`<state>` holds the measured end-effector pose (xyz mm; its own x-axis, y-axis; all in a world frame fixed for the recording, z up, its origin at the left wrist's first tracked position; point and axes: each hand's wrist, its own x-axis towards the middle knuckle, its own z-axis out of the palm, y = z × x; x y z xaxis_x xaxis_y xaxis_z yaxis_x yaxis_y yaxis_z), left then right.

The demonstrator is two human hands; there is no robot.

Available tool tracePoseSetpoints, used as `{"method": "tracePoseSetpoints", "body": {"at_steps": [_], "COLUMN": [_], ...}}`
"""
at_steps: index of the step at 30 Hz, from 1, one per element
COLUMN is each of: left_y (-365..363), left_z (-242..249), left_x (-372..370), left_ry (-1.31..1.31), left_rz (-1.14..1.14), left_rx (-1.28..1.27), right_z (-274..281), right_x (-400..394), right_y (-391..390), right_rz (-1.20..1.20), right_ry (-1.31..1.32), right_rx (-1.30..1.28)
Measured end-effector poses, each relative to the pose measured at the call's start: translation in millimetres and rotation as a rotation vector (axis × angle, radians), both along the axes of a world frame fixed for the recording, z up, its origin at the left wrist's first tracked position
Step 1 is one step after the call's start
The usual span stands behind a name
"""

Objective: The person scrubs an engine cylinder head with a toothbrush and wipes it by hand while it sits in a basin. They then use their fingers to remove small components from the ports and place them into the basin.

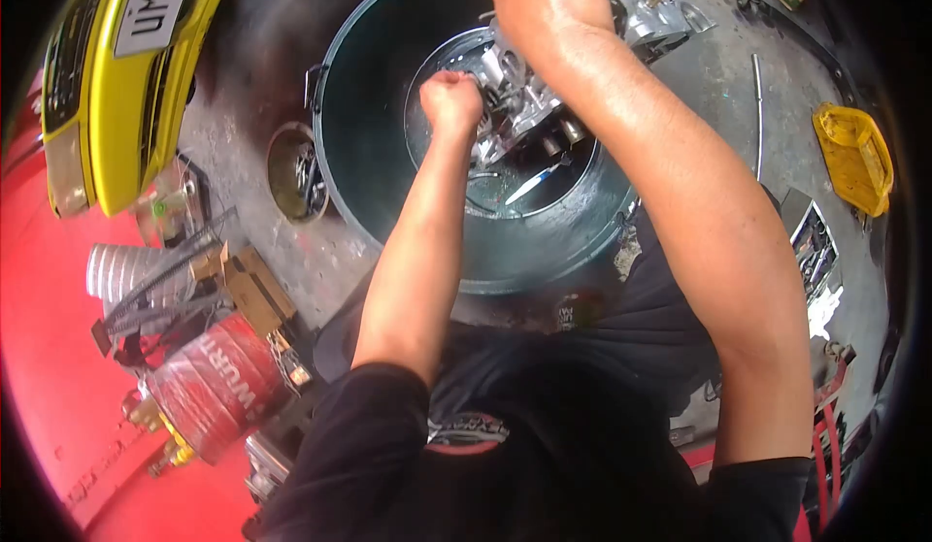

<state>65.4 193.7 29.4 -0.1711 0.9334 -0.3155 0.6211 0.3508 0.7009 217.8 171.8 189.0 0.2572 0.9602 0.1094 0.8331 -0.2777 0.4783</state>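
Observation:
A silver metal engine part (529, 105), wet and full of cavities, is tilted over a large dark green tub (354, 193). My left hand (452, 101) is closed in a fist at the part's left edge, with its fingertips hidden against the metal. Over the part's upper side is my right hand (555, 0), bent at the wrist and seemingly closed. The top of the frame cuts off some of its fingers, and whatever it grips is hidden. Below the part, a white and blue brush (532, 185) lies in the round inner basin (419, 134).
More silver metal (660, 20) extends past the tub's right rim. On the floor are a bucket (297, 173), a yellow tray (854, 159) and a metal rod (758, 115). A yellow bumper (121, 144) and a red drum (218, 387) are at left.

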Motion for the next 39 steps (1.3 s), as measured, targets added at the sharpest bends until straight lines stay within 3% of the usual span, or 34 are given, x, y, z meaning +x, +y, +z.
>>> {"method": "tracePoseSetpoints", "body": {"at_steps": [1,4,5,6,10,12,14,16,18,21,24,26,28,31,34,37,38,39], "left_y": [-1.1,-27.8,-40.5,-45.8,-1.0,0.0,-13.0,3.1,3.6,-6.1,29.9,58.2,78.2,105.0,138.9,161.4,157.5,147.0], "left_z": [-2.1,14.0,12.0,23.5,30.6,35.3,37.5,39.3,36.2,26.5,12.0,-16.3,-51.1,-133.7,-166.9,-230.3,-241.9,-239.5], "left_x": [0.3,8.2,15.0,17.1,12.9,10.4,8.2,19.0,20.7,10.1,18.7,5.6,-16.1,-46.8,-41.9,-2.8,10.9,24.6], "left_ry": [-0.025,-0.135,0.067,0.101,0.206,0.102,0.171,0.138,0.228,0.120,0.236,0.060,0.055,0.184,0.351,0.440,0.427,0.297], "left_rz": [0.084,-0.102,-0.226,-0.340,-0.557,-0.554,-0.640,-0.508,-0.492,-0.541,-0.300,-0.176,-0.205,-0.502,-0.807,-0.711,-1.016,-1.132], "left_rx": [0.064,0.331,0.513,0.570,0.480,0.369,0.425,0.218,0.360,0.467,0.386,0.303,0.276,0.189,0.145,0.313,0.234,0.315], "right_z": [2.9,2.4,-2.8,-0.1,6.0,0.0,-3.2,3.5,-4.1,-15.0,-19.0,-19.5,-12.9,-5.3,3.8,8.5,9.2,8.4], "right_x": [-1.7,9.3,10.2,9.2,6.3,5.9,11.2,3.9,7.0,16.7,12.1,21.4,21.6,22.5,16.5,11.8,10.0,7.3], "right_y": [-5.5,-5.4,-3.8,-2.9,-7.9,-1.4,3.9,-5.5,0.7,1.0,-14.5,-9.5,-18.8,-26.3,-22.8,-14.6,-11.4,-9.2], "right_rz": [0.021,0.027,0.032,0.040,0.055,0.042,0.035,0.060,0.095,0.155,0.213,0.221,0.219,0.228,0.192,0.146,0.137,0.127], "right_ry": [0.026,0.049,0.046,0.040,0.076,0.095,0.124,0.057,-0.005,-0.044,-0.049,-0.071,-0.011,0.112,0.108,0.097,0.090,0.071], "right_rx": [-0.013,-0.014,-0.024,-0.031,-0.005,-0.044,-0.099,-0.046,0.021,0.051,0.059,0.106,0.109,0.079,-0.001,-0.069,-0.084,-0.098]}}
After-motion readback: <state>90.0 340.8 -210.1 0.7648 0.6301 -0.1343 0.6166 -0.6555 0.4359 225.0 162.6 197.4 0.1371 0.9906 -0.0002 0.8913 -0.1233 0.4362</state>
